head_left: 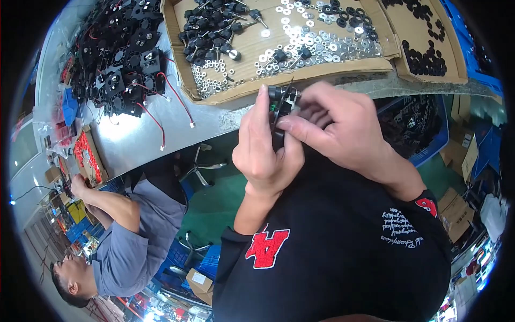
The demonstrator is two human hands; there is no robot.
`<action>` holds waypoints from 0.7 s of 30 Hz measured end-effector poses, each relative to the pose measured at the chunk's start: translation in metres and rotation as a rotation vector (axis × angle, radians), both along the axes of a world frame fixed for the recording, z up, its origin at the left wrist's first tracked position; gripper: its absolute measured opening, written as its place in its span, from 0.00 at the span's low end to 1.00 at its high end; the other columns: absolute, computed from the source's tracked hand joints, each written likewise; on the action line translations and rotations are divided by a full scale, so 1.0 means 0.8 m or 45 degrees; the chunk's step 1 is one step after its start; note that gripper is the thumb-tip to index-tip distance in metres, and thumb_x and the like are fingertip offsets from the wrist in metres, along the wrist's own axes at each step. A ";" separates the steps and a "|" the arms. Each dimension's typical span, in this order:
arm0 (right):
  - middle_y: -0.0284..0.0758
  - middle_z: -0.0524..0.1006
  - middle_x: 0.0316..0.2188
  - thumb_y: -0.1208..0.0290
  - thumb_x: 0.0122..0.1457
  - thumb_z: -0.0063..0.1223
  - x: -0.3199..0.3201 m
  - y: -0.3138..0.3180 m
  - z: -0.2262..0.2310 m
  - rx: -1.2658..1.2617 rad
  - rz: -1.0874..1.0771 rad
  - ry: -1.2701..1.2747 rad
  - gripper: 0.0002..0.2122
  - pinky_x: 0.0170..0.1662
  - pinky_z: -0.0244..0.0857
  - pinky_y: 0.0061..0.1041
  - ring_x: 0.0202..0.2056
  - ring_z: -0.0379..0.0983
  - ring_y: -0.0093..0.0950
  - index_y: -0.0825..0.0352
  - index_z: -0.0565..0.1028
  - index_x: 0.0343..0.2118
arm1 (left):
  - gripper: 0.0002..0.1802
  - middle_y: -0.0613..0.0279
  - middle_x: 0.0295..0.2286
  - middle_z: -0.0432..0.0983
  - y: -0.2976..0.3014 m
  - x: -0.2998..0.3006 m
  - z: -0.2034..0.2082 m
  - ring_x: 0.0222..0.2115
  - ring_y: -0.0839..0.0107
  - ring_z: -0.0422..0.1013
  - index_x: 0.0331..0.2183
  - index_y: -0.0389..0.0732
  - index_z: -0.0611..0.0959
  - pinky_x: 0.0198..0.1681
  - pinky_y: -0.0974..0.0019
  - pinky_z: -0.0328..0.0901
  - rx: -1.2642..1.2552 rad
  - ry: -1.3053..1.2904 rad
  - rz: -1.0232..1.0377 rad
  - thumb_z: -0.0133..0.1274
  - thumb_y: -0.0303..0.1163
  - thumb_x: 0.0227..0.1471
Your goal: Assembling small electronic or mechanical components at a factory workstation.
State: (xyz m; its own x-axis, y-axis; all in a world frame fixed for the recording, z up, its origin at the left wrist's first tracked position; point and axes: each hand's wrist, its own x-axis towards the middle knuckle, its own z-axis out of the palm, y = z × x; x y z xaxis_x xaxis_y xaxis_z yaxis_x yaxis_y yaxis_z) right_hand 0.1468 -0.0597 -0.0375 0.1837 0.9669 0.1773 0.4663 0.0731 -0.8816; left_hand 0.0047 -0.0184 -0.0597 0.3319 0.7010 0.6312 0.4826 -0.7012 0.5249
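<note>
My left hand is closed around a small black plastic assembly with a bit of green and some metal on it. A black cylinder sticks out of it by the left fingertips. From the other side my right hand grips the same piece, its thumb on the near edge and its fingers curled at the metal end. The right fingertips are partly hidden and slightly blurred. Just beyond both hands lies a cardboard tray holding black knob-like parts with metal shafts, washers and small nuts.
Black plastic assemblies with red wires are heaped on the metal table at left. A second cardboard tray holds black round parts at right. A blue crate stands below the table edge. At left, a co-worker handles a red-filled box.
</note>
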 end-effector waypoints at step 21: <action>0.34 0.76 0.22 0.69 0.48 0.67 0.001 0.002 0.002 -0.049 0.022 -0.062 0.16 0.27 0.69 0.21 0.21 0.73 0.23 0.71 0.75 0.36 | 0.29 0.49 0.30 0.77 -0.001 0.000 0.002 0.25 0.60 0.74 0.48 0.24 0.75 0.27 0.65 0.70 -0.029 0.022 0.018 0.56 0.15 0.37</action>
